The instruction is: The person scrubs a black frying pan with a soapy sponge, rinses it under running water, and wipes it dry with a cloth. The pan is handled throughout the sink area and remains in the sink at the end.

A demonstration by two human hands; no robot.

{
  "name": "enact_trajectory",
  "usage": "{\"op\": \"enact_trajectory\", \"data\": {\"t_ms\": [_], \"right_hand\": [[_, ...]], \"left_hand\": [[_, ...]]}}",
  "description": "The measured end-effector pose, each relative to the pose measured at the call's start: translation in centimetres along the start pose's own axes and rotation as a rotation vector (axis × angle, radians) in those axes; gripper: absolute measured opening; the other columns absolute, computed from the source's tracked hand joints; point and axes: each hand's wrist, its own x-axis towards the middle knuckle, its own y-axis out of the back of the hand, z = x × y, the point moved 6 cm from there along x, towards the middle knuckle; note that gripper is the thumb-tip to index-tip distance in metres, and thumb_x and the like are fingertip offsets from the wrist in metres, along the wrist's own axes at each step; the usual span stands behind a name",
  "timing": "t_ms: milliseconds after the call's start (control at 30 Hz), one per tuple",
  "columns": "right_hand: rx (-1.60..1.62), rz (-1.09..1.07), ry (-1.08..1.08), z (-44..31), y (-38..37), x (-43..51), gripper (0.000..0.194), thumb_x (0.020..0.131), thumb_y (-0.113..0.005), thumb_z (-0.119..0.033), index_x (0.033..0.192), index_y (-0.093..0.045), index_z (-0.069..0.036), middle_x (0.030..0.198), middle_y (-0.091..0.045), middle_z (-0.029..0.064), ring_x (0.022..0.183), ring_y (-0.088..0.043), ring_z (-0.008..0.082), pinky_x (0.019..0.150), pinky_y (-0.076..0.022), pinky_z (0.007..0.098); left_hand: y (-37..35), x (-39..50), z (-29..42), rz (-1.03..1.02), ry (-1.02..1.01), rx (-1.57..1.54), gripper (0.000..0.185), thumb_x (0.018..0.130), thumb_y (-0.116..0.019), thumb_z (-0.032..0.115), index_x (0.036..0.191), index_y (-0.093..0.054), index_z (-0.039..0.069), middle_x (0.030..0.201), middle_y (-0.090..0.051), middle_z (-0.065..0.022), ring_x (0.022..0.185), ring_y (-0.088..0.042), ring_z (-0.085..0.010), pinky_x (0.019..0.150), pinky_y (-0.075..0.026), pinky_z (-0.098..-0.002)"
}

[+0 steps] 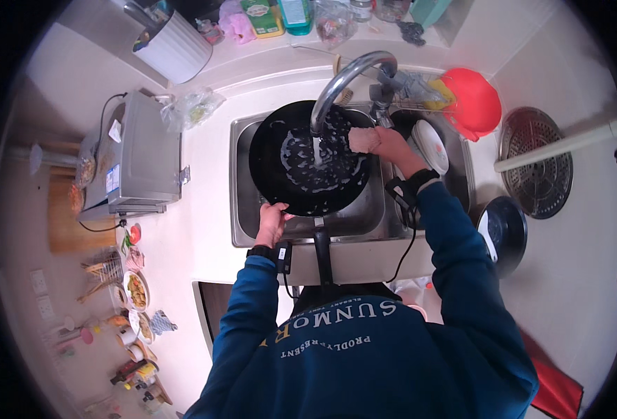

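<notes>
A black wok [266,157] rests in the left basin of a steel double sink [240,230], its dark handle [323,256] pointing toward me. Water [317,152] runs from the curved chrome faucet [340,78] into the wok and spreads in ripples over its bottom. My left hand [272,224] grips the wok's near rim, left of the handle. At the wok's right side, my right hand [395,149] holds a pale pink cloth or sponge [363,140]. White plates [430,144] lean in the right basin, just beyond my right hand.
A red plastic basin [473,99] and a round perforated steamer plate [536,183] lie right of the sink. A dark pan [512,235] sits nearer. To the left stand a countertop oven [146,157] and dishes of food [137,290]. Bottles, including a teal one [295,18], line the back ledge.
</notes>
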Motion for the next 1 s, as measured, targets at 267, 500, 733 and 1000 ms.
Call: {"op": "enact_trajectory", "data": {"t_ms": [267, 500, 733, 1000], "right_hand": [[0.522, 0.044, -0.381, -6.3, -4.4, -2.1, 0.048, 0.076, -0.068, -0.031, 0.112, -0.051, -0.003, 0.094, -0.063, 0.0127, 0.090, -0.061, 0.0299, 0.075, -0.0491, 0.0414], [0.902, -0.224, -0.760, -8.2, -10.5, -1.2, 0.040, 0.086, -0.053, -0.042, 0.109, -0.059, -0.010, 0.091, -0.063, 0.0013, 0.074, -0.061, 0.0121, 0.063, -0.0481, 0.0257], [1.076, -0.090, -0.429, -8.5, -11.0, 0.7, 0.030, 0.083, -0.061, -0.014, 0.108, -0.058, 0.002, 0.098, -0.062, 0.0061, 0.087, -0.059, 0.0137, 0.077, -0.0471, 0.0258], [0.541, 0.081, -0.169, -9.6, -9.5, 1.2, 0.043, 0.067, -0.074, -0.013, 0.104, -0.055, -0.002, 0.093, -0.060, 0.0049, 0.086, -0.058, 0.0137, 0.078, -0.0462, 0.0261]], "left_hand": [[0.3, 0.6, -0.4, -0.029, 0.086, 0.001, 0.030, 0.078, -0.056, -0.004, 0.102, -0.039, -0.002, 0.083, -0.053, -0.0120, 0.062, -0.056, -0.0198, 0.052, -0.056, -0.0365], [0.6, 0.6, 0.5, -0.135, 0.217, 0.002, 0.030, 0.082, -0.061, 0.005, 0.107, -0.046, -0.002, 0.086, -0.055, -0.0141, 0.066, -0.057, -0.0240, 0.059, -0.055, -0.0405], [-5.1, 0.6, 11.1, 0.137, -0.809, 0.649, 0.041, 0.081, -0.065, 0.017, 0.116, -0.051, 0.002, 0.104, -0.057, -0.0139, 0.093, -0.056, -0.0258, 0.079, -0.046, -0.0353], [-14.6, 3.1, 8.4, -0.411, 0.009, -0.297, 0.021, 0.088, -0.060, 0.019, 0.106, -0.057, 0.008, 0.097, -0.062, -0.0054, 0.083, -0.060, -0.0165, 0.070, -0.049, -0.0287]]}}
